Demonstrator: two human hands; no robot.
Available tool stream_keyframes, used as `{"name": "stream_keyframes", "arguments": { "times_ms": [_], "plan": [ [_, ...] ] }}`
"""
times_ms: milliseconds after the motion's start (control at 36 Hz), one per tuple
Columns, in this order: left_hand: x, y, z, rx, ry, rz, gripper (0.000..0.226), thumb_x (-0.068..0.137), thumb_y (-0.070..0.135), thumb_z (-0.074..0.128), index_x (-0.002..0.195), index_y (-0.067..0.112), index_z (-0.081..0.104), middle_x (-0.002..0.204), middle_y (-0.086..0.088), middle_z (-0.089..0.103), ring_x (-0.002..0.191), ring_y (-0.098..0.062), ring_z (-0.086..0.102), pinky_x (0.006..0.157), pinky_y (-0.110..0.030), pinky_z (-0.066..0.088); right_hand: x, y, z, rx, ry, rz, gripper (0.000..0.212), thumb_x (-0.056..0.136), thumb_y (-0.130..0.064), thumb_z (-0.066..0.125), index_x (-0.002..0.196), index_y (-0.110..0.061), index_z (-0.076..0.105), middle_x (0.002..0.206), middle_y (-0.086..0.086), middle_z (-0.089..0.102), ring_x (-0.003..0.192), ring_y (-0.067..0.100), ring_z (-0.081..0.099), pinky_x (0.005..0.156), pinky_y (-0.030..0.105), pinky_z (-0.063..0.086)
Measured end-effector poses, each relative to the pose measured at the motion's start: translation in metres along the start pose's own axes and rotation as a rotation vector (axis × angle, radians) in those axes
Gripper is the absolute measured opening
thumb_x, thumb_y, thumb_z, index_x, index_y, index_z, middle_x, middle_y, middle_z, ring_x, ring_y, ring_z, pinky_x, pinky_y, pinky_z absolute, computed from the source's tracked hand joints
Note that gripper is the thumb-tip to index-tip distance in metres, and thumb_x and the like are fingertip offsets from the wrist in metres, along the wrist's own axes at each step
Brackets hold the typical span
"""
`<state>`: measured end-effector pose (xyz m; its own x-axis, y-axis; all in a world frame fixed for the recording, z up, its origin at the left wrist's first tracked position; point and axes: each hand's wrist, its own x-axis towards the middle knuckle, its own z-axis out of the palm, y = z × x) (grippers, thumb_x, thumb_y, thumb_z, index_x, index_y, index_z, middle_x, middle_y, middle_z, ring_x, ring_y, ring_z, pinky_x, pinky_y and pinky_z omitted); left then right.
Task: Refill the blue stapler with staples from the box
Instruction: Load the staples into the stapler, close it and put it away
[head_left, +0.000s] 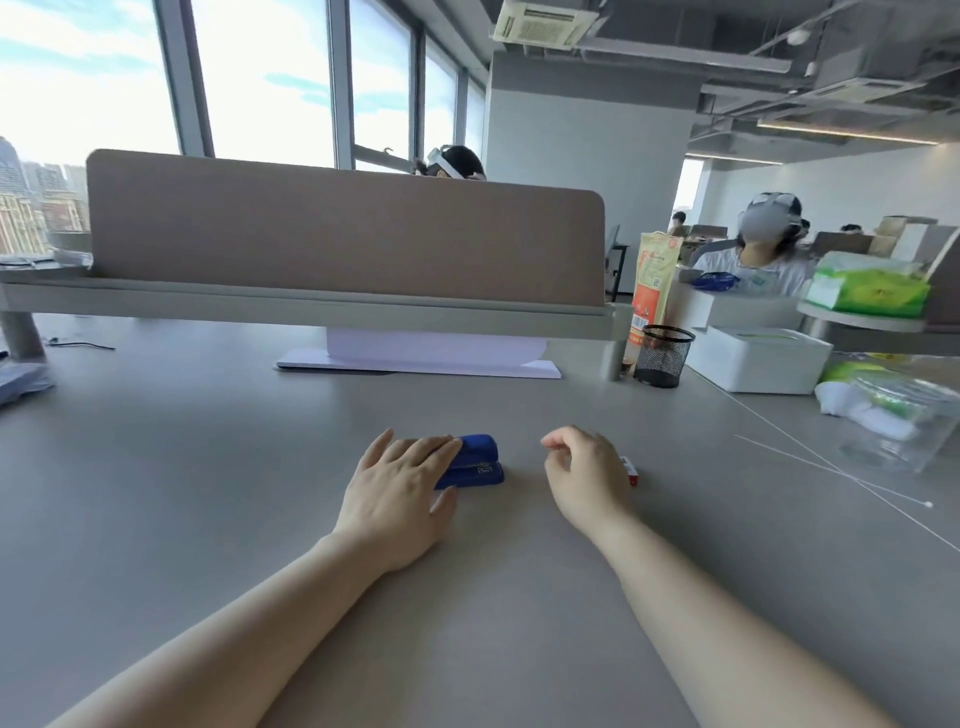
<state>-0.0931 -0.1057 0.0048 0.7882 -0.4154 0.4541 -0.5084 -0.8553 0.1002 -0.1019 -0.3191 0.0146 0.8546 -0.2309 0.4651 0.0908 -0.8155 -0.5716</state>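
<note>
The blue stapler (479, 462) lies closed on the grey desk (208, 467), its front end pointing right. My left hand (400, 493) rests over its left half, fingers spread across the top and thumb at the near side. My right hand (587, 475) hovers to the right of the stapler with fingers loosely curled and nothing in it. A small red and white staple box (630, 469) lies on the desk just behind my right hand, mostly hidden by it.
A tan divider (343, 234) stands on a raised shelf across the back, with a white stand (415, 358) under it. A black mesh pen cup (663, 356), a white box (758, 358) and a clear plastic container (904, 421) sit at the right. Thin white cords (831, 467) cross the desk there. People sit beyond.
</note>
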Motion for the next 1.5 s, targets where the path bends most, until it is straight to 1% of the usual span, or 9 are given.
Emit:
{"name": "stream_keyframes", "arguments": {
  "times_ms": [194,306,361,444,528,611,778,1167,1500],
  "plan": [
    [-0.003,0.0,-0.001,0.004,0.035,-0.018,0.064,0.079,0.049,0.024,0.136,0.027,0.041,0.139,0.008,0.048,0.124,-0.019,0.048,0.114,-0.034,0.019,-0.017,0.03,-0.032,-0.296,-0.012,-0.035,0.019,0.08,-0.013,0.053,0.093,-0.014,0.068,0.105,0.005,0.066,0.102,0.03,0.056,0.083,0.033,0.043],
    [-0.006,0.006,-0.003,0.016,0.085,-0.065,0.062,0.078,0.05,0.028,0.133,0.025,0.042,0.134,0.003,0.051,0.118,-0.024,0.051,0.102,-0.037,0.036,-0.024,0.041,-0.041,-0.35,-0.062,0.021,0.025,0.082,-0.016,0.051,0.101,-0.015,0.066,0.115,0.003,0.062,0.11,0.028,0.052,0.089,0.032,0.041],
    [-0.009,0.01,-0.003,0.02,0.084,-0.076,0.064,0.078,0.053,0.027,0.132,0.024,0.044,0.132,0.005,0.053,0.118,-0.023,0.05,0.1,-0.038,0.038,-0.026,0.044,-0.04,-0.336,-0.093,0.044,0.025,0.083,-0.016,0.05,0.102,-0.015,0.066,0.12,0.002,0.059,0.114,0.026,0.048,0.091,0.031,0.04],
    [-0.009,0.013,-0.001,0.028,0.057,-0.076,0.07,0.078,0.058,0.021,0.135,0.023,0.042,0.138,0.007,0.049,0.126,-0.02,0.044,0.104,-0.036,0.033,-0.026,0.044,-0.037,-0.34,-0.096,0.037,0.026,0.083,-0.014,0.048,0.106,-0.013,0.06,0.118,0.006,0.059,0.112,0.029,0.049,0.089,0.034,0.041],
    [-0.005,0.014,0.001,0.028,-0.013,-0.087,0.075,0.081,0.063,0.013,0.143,0.025,0.025,0.151,0.008,0.031,0.138,-0.016,0.027,0.114,-0.034,0.018,-0.021,0.041,-0.035,-0.35,-0.09,0.021,0.028,0.083,-0.011,0.045,0.11,-0.011,0.055,0.115,0.01,0.061,0.109,0.032,0.051,0.085,0.036,0.042],
    [0.006,0.015,0.005,0.012,-0.093,-0.131,0.067,0.089,0.061,0.018,0.147,0.028,0.01,0.157,0.011,0.013,0.144,-0.011,0.009,0.117,-0.034,0.005,-0.014,0.043,-0.031,-0.338,-0.159,0.018,0.038,0.085,-0.005,0.04,0.119,-0.01,0.055,0.125,0.008,0.055,0.116,0.029,0.048,0.092,0.034,0.041],
    [0.041,0.011,0.023,-0.037,-0.152,-0.159,0.067,0.09,0.061,0.014,0.147,0.029,0.001,0.157,0.013,0.002,0.144,-0.007,-0.002,0.118,-0.036,-0.004,0.011,0.046,-0.019,-0.253,-0.232,0.011,0.058,0.076,0.009,0.032,0.125,-0.012,0.054,0.137,0.002,0.048,0.124,0.025,0.044,0.104,0.033,0.039],
    [0.151,-0.011,0.079,-0.107,-0.137,-0.228,0.063,0.092,0.057,0.016,0.147,0.03,0.002,0.157,0.013,0.002,0.144,-0.007,-0.004,0.118,-0.039,-0.005,0.13,0.063,0.043,-0.284,-0.309,0.015,0.053,0.081,0.005,0.033,0.129,-0.011,0.049,0.138,0.004,0.044,0.125,0.026,0.041,0.102,0.035,0.04],
    [0.202,-0.028,0.108,-0.128,-0.123,-0.222,0.065,0.091,0.058,0.017,0.147,0.029,0.001,0.157,0.014,0.0,0.143,-0.006,-0.007,0.118,-0.04,-0.004,0.183,0.075,0.077,-0.281,-0.307,-0.006,0.055,0.082,0.006,0.032,0.133,-0.011,0.044,0.142,0.005,0.04,0.128,0.027,0.036,0.102,0.036,0.039]
  ]
}}
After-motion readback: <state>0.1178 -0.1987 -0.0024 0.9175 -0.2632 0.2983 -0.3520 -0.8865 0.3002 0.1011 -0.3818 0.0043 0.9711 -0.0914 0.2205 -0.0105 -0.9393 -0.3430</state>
